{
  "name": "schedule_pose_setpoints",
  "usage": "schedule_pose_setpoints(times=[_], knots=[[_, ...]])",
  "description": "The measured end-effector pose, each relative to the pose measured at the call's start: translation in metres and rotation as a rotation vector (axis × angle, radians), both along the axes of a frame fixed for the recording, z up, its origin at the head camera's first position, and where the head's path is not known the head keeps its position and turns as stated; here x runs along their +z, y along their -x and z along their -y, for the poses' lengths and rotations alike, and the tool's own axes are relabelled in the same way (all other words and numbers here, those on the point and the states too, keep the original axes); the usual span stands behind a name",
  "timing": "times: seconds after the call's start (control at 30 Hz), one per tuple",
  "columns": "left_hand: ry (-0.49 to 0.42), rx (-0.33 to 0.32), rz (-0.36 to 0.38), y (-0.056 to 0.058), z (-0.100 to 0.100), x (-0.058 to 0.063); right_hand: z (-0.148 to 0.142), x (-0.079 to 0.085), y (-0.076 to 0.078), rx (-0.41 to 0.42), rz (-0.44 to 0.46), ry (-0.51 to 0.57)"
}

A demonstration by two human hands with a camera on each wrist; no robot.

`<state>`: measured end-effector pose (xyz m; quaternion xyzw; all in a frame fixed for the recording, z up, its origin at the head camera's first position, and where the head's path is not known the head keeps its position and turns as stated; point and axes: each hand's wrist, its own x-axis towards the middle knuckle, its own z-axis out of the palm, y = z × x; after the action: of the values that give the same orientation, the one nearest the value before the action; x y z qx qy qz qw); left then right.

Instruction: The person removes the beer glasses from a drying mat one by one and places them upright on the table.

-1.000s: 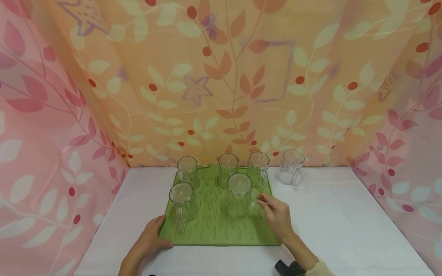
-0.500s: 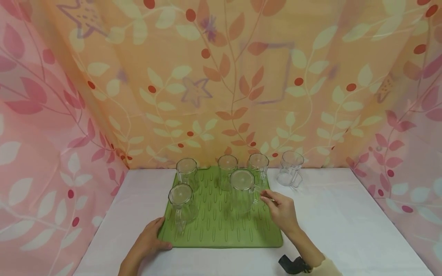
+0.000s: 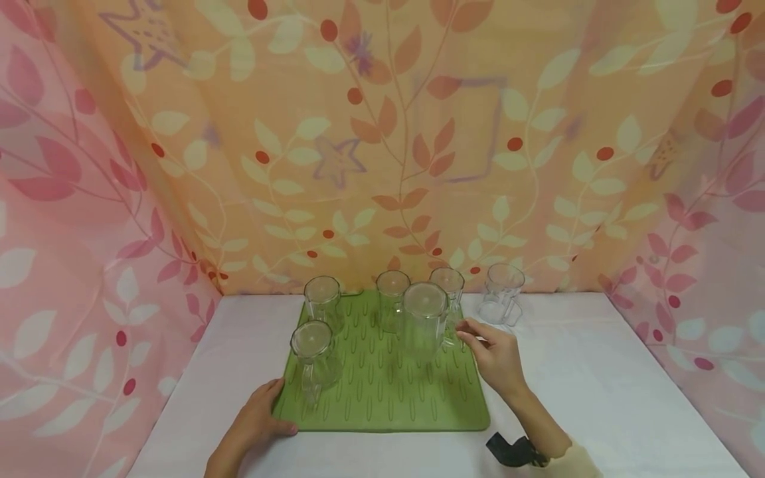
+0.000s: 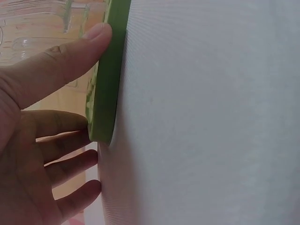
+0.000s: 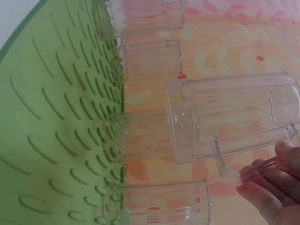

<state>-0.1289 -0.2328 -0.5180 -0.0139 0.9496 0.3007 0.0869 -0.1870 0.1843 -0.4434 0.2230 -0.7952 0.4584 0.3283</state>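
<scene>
My right hand holds a clear glass mug by its handle, thumb and fingers around it. The mug is upside down and raised over the right half of a green ridged mat. In the right wrist view, the handle runs into my fingers, and the mug's lower end is apart from the mat. At the mat's front left corner rests my left hand. Its thumb touches the front edge, while its extended fingers lie along the left side.
On the mat stand several other glass mugs: one front left, one back left, one back middle, and one back right. Another mug stands on the white table beyond the mat's right edge. Patterned cloth closes off the back.
My right hand has carried the mug backward and slightly right, so it now overlaps the back right mug in the head view. The left hand has stayed at the mat's corner.
</scene>
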Motion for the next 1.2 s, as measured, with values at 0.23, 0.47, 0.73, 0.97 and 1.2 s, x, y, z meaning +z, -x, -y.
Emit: schedule_pose_setpoints(times=[0.23, 0.47, 0.73, 0.97, 1.2], knots=[[-0.003, -0.006, -0.004, 0.0, 0.0, 0.001, -0.004, 0.008, -0.001, 0.034, 0.027, 0.044], [0.011, -0.011, -0.011, 0.0, -0.001, 0.001, -0.004, 0.012, -0.001, 0.028, 0.041, 0.043], [0.032, -0.022, -0.022, 0.0, -0.001, 0.002, -0.004, 0.014, -0.001, 0.021, 0.032, 0.024], [0.033, -0.061, -0.038, 0.002, 0.003, 0.003, -0.003, 0.015, 0.0, -0.003, 0.023, 0.009], [0.012, -0.079, -0.044, 0.003, 0.009, 0.001, -0.003, 0.013, 0.004, 0.001, -0.028, 0.027]])
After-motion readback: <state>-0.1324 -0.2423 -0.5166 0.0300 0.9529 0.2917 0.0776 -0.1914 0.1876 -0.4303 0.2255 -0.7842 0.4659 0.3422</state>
